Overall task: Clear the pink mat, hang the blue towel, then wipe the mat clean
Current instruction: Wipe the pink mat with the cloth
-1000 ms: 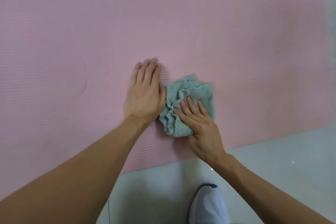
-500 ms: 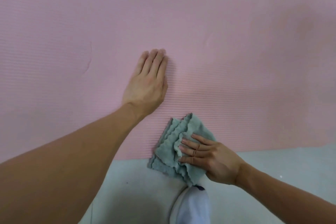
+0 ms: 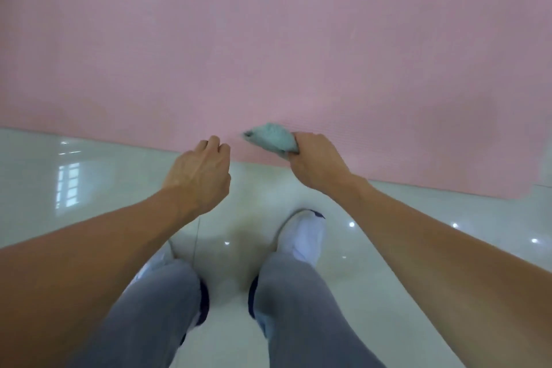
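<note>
1. Off the pink mat (image 3: 268, 39) now, the left hand (image 3: 198, 178), earlier flat on it, hangs loosely curled and empty.
2. The right hand (image 3: 318, 163), earlier pressing the cloth (image 3: 270, 137) flat, grips it bunched.
3. The cloth juts left of that fist, above the mat's near edge.

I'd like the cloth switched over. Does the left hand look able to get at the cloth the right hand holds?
Probably yes. The left hand holds nothing, and the cloth sticks out of the right hand toward it, with nothing between them.
</note>
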A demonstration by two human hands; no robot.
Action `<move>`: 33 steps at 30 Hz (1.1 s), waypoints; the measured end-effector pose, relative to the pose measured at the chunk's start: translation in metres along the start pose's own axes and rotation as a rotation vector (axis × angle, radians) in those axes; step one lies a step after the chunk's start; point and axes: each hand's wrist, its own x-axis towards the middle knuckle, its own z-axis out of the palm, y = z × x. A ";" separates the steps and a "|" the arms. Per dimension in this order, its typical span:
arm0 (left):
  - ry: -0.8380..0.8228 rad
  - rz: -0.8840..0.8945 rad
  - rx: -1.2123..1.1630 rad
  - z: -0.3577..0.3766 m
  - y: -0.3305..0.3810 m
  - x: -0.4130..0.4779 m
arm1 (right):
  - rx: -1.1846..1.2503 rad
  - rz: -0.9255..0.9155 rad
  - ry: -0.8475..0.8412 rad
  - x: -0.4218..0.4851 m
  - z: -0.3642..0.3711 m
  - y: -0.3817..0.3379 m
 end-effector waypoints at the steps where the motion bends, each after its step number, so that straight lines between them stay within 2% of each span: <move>1: -0.030 -0.014 -0.054 -0.011 0.003 -0.013 | 0.007 -0.015 -0.016 -0.018 -0.009 -0.011; 4: -0.047 -0.056 -0.198 -0.049 0.022 -0.045 | 0.014 -0.101 -0.149 -0.075 -0.039 -0.029; 7: -0.027 0.016 -0.222 -0.087 0.052 -0.063 | 0.131 -0.007 -0.175 -0.123 -0.069 -0.017; 13: -0.022 0.087 -0.232 -0.136 0.098 -0.077 | 0.468 0.353 0.085 -0.176 -0.128 0.034; 17: -0.032 0.115 -0.248 -0.137 0.108 -0.088 | 0.762 0.510 0.244 -0.198 -0.154 0.049; 19: -0.070 0.116 -0.256 -0.132 0.107 -0.103 | 0.846 0.544 0.214 -0.211 -0.155 0.048; 25: -0.120 0.038 -0.269 -0.122 0.098 -0.137 | 0.941 0.621 -0.045 -0.244 -0.140 0.021; 33: -0.079 -0.088 -0.292 -0.136 0.126 -0.111 | 1.018 0.609 -0.013 -0.230 -0.155 0.043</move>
